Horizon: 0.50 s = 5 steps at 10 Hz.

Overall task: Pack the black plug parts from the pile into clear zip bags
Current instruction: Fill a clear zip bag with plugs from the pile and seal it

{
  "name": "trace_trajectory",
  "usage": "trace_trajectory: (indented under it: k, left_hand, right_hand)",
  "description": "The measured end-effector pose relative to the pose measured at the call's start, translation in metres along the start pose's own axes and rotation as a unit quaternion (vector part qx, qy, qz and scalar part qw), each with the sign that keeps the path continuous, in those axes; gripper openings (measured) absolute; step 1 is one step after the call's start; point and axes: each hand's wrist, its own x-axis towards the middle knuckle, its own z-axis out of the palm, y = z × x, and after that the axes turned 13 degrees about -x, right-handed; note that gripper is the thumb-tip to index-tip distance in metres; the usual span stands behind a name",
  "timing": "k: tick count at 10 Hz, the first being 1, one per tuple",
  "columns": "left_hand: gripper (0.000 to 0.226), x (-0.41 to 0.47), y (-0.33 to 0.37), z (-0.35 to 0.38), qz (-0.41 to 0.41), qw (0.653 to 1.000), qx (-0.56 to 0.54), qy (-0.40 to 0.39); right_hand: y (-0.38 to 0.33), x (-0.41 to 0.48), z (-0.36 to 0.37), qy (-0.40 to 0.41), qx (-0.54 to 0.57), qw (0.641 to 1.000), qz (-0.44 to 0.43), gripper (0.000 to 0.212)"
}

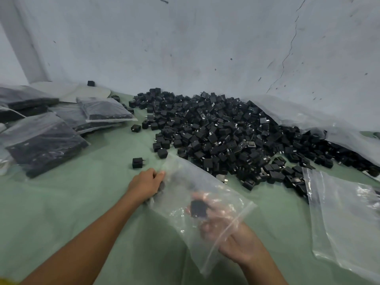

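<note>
Surface: green cloth (pixel 72 202) spread flat, meeting a pale grey wall (pixel 185 48) with a long crack on its right side.
Pile: black plug parts (pixel 222 132) heaped against the wall at centre and right, thinning out toward the person; one stray plug (pixel 137 162) sits apart, just beyond the left hand.
Liner: a large clear plastic sheet (pixel 308 118) lies crumpled over the far right of the pile.
Left hand (pixel 145 185): fingers curled, gripping the left edge of the clear zip bag (pixel 185 177) low against the cloth (something dark shows under the fingers, too blurred to name).
Right hand (pixel 224 227): pushed in through the bag's mouth and seen through the plastic, fingers closed round one plug part (pixel 198 208).
Clear zip bag: slanted between the two hands, its far corner at the pile's near fringe.
Filled bags (pixel 41 140): several packed with black parts, overlapping at far left.
Empty bags (pixel 345 219): flat clear stack at right, its top edge over the pile's near edge.
</note>
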Motion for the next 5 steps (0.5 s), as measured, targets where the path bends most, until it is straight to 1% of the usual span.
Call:
trace_trajectory:
  k: [1,2,3,4,5]
  left_hand:
    - [0.043,-0.001,0.001,0.0,-0.005,1.0,-0.005,0.0]
    - [0.045,-0.001,0.0,0.0,-0.004,1.0,-0.005,-0.001]
    - [0.045,-0.001,0.0,-0.001,-0.003,1.0,-0.002,0.0]
    - [0.045,-0.001,0.0,-0.001,0.0,1.0,-0.001,-0.005]
    - [0.045,-0.001,0.0,0.0,0.005,1.0,0.003,-0.002]
  right_hand:
    - [-0.007,0.037,0.009,0.135,-0.311,0.941,0.012,0.035]
    - [-0.009,0.076,0.021,0.206,-0.224,0.952,0.025,0.035]
    - [-0.005,0.083,0.023,0.194,-0.284,0.939,-0.028,0.016]
    - [0.001,0.1,0.033,0.248,-0.44,0.857,-0.102,0.03]
    - [0.008,0.107,0.034,0.273,-0.538,0.789,-0.117,0.037]
